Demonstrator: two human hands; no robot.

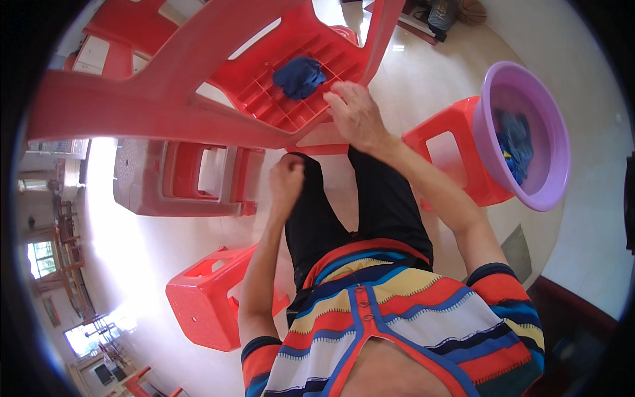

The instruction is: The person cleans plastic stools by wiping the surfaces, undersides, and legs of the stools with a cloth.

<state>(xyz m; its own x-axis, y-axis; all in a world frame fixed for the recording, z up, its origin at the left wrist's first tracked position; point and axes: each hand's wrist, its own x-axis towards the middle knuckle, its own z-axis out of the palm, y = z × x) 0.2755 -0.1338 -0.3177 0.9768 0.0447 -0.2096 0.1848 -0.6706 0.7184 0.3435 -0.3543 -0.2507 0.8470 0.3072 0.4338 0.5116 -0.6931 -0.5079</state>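
Note:
In front of me a large red plastic stool (142, 109) lies tipped over, its ribbed seat underside facing me. A crumpled dark blue cloth (299, 77) rests on the ribs. My right hand (357, 116) is at the near right edge of that seat, its fingers bent and apart, with nothing seen in them. Whether the fingertips touch the plastic I cannot tell. My left hand (286, 180) hovers by my left knee, below the seat, fingers curled in and slightly blurred, and I see nothing in it.
To the right a purple basin (486, 119) holding water and dark wet cloth (514, 142) stands on a red stool (456, 152). Left of me are a faded red stool on its side (159, 177) and another red stool (205, 301). A ball (472, 11) lies at the far right.

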